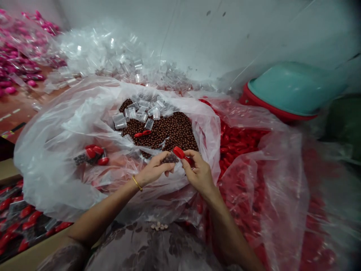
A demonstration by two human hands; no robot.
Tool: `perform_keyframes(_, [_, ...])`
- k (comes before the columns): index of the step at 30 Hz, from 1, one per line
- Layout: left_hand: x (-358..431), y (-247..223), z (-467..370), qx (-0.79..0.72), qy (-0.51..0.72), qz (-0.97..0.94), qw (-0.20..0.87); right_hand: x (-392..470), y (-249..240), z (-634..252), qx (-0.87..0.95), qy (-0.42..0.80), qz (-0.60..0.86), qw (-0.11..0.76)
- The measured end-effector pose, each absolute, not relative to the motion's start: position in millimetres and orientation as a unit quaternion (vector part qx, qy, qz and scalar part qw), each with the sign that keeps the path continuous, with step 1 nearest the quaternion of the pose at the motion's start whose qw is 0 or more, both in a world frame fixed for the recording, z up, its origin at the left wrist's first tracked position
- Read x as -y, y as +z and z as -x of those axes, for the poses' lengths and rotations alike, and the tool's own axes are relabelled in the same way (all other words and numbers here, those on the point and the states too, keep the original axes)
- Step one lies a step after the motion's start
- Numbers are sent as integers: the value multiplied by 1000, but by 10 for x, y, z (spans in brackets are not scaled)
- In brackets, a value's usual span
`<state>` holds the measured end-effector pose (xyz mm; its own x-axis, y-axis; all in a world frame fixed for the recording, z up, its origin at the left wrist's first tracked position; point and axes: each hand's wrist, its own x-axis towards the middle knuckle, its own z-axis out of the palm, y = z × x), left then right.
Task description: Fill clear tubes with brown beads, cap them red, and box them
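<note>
Clear container [170, 158] with dark balls inside is up off the pile, over the near edge of the brown balls [180, 131], center of scene. Left hand [153, 168] has it pinched between thumb and fingers; yellow bracelet [137, 183] on that wrist. Red cap [179, 152] is just right of the container; right hand [200, 171] grips it, fingers closed, thumb on the near side. Can't tell if cap and container touch. Brown balls sit in a big translucent bag [50, 143], mouth spread wide. On the balls, far left part: a cluster of empty clear cases [120, 121], plus one loose red piece [142, 133] on the near side of them. Left of the hands, on the bag plastic: small group of filled red-topped containers [96, 153]. Right of the bag: large heap of red parts [239, 145], partly under clear plastic. Far right: teal basin [293, 88] on a red basin [279, 111], by the pale wall [225, 30]. Far left: big pile of clear plastic pieces [98, 52], pink parts [17, 71] left of that. Near left: cardboard box [47, 250] holding more red-and-clear items [26, 212]. Edges of view blurred.
</note>
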<state>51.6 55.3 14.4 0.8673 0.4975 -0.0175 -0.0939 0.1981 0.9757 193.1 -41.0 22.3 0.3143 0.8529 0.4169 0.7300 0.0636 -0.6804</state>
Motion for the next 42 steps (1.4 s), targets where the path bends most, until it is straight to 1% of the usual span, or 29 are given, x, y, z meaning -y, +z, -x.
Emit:
perform_keyframes(3, [-543,114,-508,-179,196,-617,741,418,229,-1952,637,22,652,410])
perform_keyframes(6, [-533,115,-493,-187,204,-648,709,428,247,-1975,671,-1,621,404])
perform_keyframes(9, [-530,142,-491,-187,210,-670,687,456,261,-1972,683,8,602,412])
perform_keyframes(12, [-543,140,-502,-177,201,-674,688,497,260,-1943,688,32,593,418])
perform_keyframes(17, [-582,32,-494,-136,193,-697,677,583,268,-1921,698,47,585,411])
perform_keyframes(20, [-572,-2,-489,-134,186,-747,624,653,295,-1945,706,43,576,409])
perform_keyframes(23, [-527,57,-518,-163,150,-822,525,681,314,-1957,664,39,618,419])
perform_keyframes(26, [-458,161,-564,-155,105,-886,424,588,280,-1913,560,95,675,472])
perform_keyframes(28, [-404,210,-586,-154,91,-906,384,467,223,-1858,481,181,673,531])
perform_keyframes(30, [-352,223,-594,-171,87,-915,356,351,157,-1801,429,269,655,561])
perform_keyframes(32, [-311,206,-586,-187,79,-925,321,291,114,-1757,427,324,645,545])
perform_keyframes(34, [-283,178,-568,-186,61,-939,284,304,114,-1732,463,347,639,507])
perform_keyframes(38, [-248,128,-535,-166,25,-954,248,428,209,-1704,552,305,631,452])
perform_keyframes(40, [-232,105,-537,-168,32,-955,244,463,244,-1668,586,270,637,422])
perform_keyframes(42, [-220,87,-542,-170,50,-952,248,457,248,-1629,611,260,630,403])
